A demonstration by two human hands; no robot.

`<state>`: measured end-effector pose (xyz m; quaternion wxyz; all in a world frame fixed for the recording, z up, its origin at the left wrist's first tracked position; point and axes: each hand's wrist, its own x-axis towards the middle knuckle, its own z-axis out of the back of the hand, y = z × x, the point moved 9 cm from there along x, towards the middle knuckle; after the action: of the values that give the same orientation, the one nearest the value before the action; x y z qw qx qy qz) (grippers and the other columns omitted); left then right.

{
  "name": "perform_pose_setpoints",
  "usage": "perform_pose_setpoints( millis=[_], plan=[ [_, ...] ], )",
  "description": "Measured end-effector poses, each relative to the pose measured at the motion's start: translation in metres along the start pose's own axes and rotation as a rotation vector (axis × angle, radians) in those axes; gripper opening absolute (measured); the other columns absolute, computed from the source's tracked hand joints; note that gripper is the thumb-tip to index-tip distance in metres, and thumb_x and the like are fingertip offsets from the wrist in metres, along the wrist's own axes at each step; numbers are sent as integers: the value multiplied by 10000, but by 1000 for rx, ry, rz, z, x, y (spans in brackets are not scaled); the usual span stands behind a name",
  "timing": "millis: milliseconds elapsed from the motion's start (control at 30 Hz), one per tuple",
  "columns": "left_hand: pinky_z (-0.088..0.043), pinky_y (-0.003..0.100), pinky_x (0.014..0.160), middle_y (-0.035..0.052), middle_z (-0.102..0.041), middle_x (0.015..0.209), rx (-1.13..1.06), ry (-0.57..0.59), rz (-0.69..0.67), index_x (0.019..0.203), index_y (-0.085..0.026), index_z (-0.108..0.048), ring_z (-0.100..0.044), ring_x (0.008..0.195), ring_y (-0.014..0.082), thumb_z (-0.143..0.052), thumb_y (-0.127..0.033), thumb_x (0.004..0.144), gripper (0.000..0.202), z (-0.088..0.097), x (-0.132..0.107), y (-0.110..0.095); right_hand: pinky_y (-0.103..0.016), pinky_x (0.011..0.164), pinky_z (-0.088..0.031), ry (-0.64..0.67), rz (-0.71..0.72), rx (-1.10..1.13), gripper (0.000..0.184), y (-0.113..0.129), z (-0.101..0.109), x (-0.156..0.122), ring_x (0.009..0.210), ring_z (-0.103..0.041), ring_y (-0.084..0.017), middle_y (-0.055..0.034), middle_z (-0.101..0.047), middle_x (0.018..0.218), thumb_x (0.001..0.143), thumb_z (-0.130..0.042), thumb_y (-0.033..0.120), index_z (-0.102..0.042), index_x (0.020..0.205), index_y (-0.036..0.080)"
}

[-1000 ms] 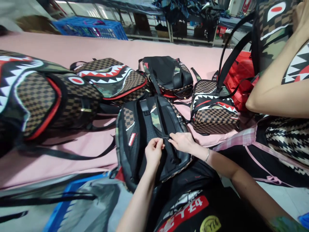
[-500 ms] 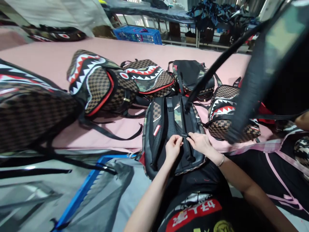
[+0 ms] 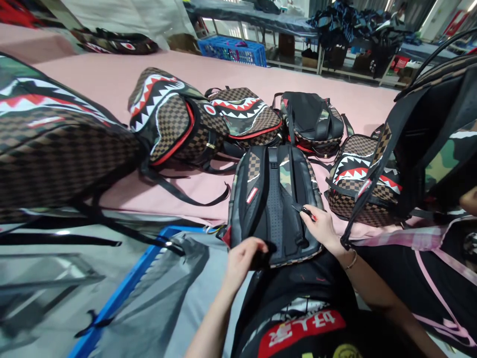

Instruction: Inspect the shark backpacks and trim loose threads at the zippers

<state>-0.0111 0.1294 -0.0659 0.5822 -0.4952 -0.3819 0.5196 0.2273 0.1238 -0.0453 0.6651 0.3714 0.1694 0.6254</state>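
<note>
A checkered and camouflage backpack [image 3: 275, 199] lies with its black padded back and shoulder straps facing up, its lower end at my body. My right hand [image 3: 321, 226] is closed around small thread snips [image 3: 298, 208], dark-tipped with a bit of red, over the right-hand strap. Near the lower left edge of the backpack is my left hand [image 3: 242, 258], its fingers curled. What lies between those fingers, if anything, is hidden against the black fabric.
Several shark-mouth backpacks [image 3: 164, 119] line the pink table [image 3: 179, 64]. On the right, a co-worker's hand [image 3: 469, 201] is beside a raised backpack [image 3: 443, 124] with hanging straps. A blue-framed crate [image 3: 122, 288] with grey lining stands below left.
My left hand has moved away from my right, down and left to the backpack's lower edge. The snips now show in my right hand. The co-worker's backpack has swung around, its straps shifting.
</note>
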Motion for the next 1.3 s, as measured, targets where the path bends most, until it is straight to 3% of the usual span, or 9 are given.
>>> perform_pose_setpoints(
  millis=[100, 200, 367, 500, 700, 900, 1100, 1233, 1300],
  plan=[
    [-449, 324, 791, 49, -636, 809, 96, -306, 42, 791, -199, -629, -574, 789, 205, -580, -472, 719, 287, 55, 3, 21, -249, 748, -486, 6, -31, 64, 301, 1, -8, -8, 788, -640, -160, -59, -696, 946, 865, -493, 370, -655, 1028, 177],
    [-441, 351, 835, 55, -642, 884, 126, -358, 84, 889, -197, -615, -589, 837, 216, -648, -442, 652, 342, 66, 22, 39, -249, 751, -489, 57, -47, 112, 296, 4, -21, -17, 791, -642, -160, -54, -697, 949, 854, -505, 369, -654, 1029, 182],
    [-421, 384, 879, 61, -639, 889, 90, -302, 106, 975, -180, -600, -594, 866, 223, -694, -470, 591, 491, 47, 61, 47, -250, 720, -473, 73, -132, 144, 315, -6, -27, -30, 779, -639, -165, -44, -697, 919, 858, -484, 389, -637, 1045, 187],
    [-479, 320, 688, 32, -634, 746, -20, -171, 154, 832, -154, -606, -590, 696, 189, -730, -511, 532, 483, 25, 72, 43, -238, 695, -451, 72, -164, 191, 313, -12, -25, -35, 751, -621, -157, -32, -685, 866, 859, -462, 399, -634, 1012, 187],
    [-484, 279, 648, 30, -652, 747, -204, -46, 216, 775, -155, -595, -592, 682, 171, -740, -492, 558, 427, 4, 41, 32, -218, 595, -399, 54, -219, 305, 365, -8, -17, -30, 623, -552, -128, -9, -595, 686, 900, -353, 417, -613, 933, 163],
    [-505, 300, 693, 65, -672, 864, -320, 12, 252, 928, -160, -610, -620, 796, 211, -719, -476, 614, 458, -18, 9, 20, -210, 585, -371, 23, -183, 438, 336, 36, -14, 11, 597, -479, -104, 17, -544, 698, 853, -429, 464, -578, 906, 167],
    [-517, 316, 750, 66, -679, 909, -293, -2, 262, 917, -184, -625, -626, 860, 235, -746, -492, 571, 478, -24, -18, 12, -189, 488, -263, 256, -216, 442, 348, 53, -52, 43, 514, -371, -68, 74, -416, 545, 676, -655, 466, -503, 611, 160],
    [-496, 336, 846, 77, -678, 1000, -309, 21, 277, 980, -192, -637, -614, 948, 254, -750, -496, 564, 528, -25, -32, 18, -186, 461, -243, 425, -194, 635, 340, 54, -68, 34, 454, -316, -60, 88, -332, 489, 755, -588, 404, -419, 572, 173],
    [-483, 346, 885, 72, -672, 1049, -340, 41, 293, 1003, -206, -640, -605, 991, 259, -753, -482, 569, 527, -27, -36, 23, -192, 491, -285, 408, -150, 589, 277, 55, -60, 29, 476, -373, -75, 74, -384, 506, 811, -528, 341, -468, 601, 171]
  ],
)
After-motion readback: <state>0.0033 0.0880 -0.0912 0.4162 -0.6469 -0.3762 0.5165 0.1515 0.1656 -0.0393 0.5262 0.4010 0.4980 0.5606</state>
